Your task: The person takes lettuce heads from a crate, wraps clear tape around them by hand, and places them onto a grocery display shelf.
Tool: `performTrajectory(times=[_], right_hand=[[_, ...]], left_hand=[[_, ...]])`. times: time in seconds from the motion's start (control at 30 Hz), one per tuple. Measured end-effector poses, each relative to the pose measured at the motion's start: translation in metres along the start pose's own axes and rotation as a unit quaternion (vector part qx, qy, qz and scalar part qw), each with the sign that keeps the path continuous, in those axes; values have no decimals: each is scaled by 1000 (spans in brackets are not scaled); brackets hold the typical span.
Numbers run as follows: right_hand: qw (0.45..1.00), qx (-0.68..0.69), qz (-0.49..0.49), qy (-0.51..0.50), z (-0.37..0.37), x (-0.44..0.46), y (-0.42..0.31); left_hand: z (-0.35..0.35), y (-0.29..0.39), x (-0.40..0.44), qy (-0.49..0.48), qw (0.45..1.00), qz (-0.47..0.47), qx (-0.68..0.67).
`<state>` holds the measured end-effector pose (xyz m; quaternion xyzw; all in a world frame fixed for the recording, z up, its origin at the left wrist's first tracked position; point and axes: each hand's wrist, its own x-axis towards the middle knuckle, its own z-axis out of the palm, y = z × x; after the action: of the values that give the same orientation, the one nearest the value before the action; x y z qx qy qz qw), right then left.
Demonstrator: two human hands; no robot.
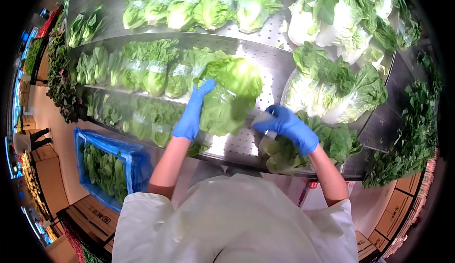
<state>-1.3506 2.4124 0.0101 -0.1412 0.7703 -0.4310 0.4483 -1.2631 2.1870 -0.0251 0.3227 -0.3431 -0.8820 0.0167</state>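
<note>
White clothing: worn by the person, its sleeves [144, 213] ending above bare forearms.
Left hand [193, 113]: in a blue glove, at the left edge of the lettuce; thumb and fingers part around that edge and grip it, though the leaves hide some fingertips.
Lettuce [232, 94]: a loose, bright green head held up in front of the shelves, between the hands and nearer the left one.
Right hand [291, 128]: in a blue glove, just right of the lettuce and apart from it; fingers bent, pinching a pale object.
Pale object [264, 119]: whitish, partly covered by the fingers, too unclear to name.
Leafy greens [332, 142]: lying below and beside the right hand, at the front of the shelf.
Metal shelves [237, 147]: tiered and perforated, with upright clear dividers.
Middle row: wrapped lettuces [155, 78] behind a divider, left of the held head.
Right side: pale-stemmed cabbages [332, 90] in two groups, one above the other.
Top row: green heads with clear wrap [208, 9], side by side.
Floor at left: a crate in blue plastic [137, 168], full of greens.
Far left: another person [22, 142], near cardboard boxes [47, 175].
</note>
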Motion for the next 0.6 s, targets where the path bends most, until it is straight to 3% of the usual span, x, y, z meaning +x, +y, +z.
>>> performTrajectory(times=[0.03,0.07,0.13,0.2,0.23,0.27,0.3,0.33,0.37,0.4,0.43,0.5,0.57,0.6], right_hand=[[996,58,49,-46,9,-8,7],[985,83,44,-146,16,-6,38],[958,131,34,-252,29,-20,70],[952,155,28,-261,40,-38,84],[928,72,-226,-286,41,-37,95],[887,22,-350,-299,47,-39,101],[833,-15,-469,-295,54,-41,101],[938,42,-121,-322,66,-51,82],[916,91,245,-304,75,-60,74],[915,89,244,-308,87,-59,100],[928,132,179,-300,95,-59,107],[920,268,53,-280,106,-56,100],[894,348,16,-284,112,-53,85],[880,378,7,-287,114,-53,76]], left_hand=[[1,5,-11,-27,999,-26,33],[0,8,-19,-55,995,-53,66],[-20,4,-19,-92,988,-82,97],[-31,-2,-27,-194,957,-48,208],[-38,-9,-32,-178,954,-43,238],[-44,-12,-39,-174,954,-38,240],[-38,-10,-51,-164,958,-105,210],[-36,-9,-60,-153,957,-171,177],[-44,-15,-62,-149,958,-168,176],[-56,-26,-60,-148,951,-203,181],[-56,-26,-62,-146,942,-239,185],[-39,-10,-76,-163,928,-242,232],[-38,-19,-73,-180,912,-245,278],[-57,-47,-60,-288,898,-189,273]])
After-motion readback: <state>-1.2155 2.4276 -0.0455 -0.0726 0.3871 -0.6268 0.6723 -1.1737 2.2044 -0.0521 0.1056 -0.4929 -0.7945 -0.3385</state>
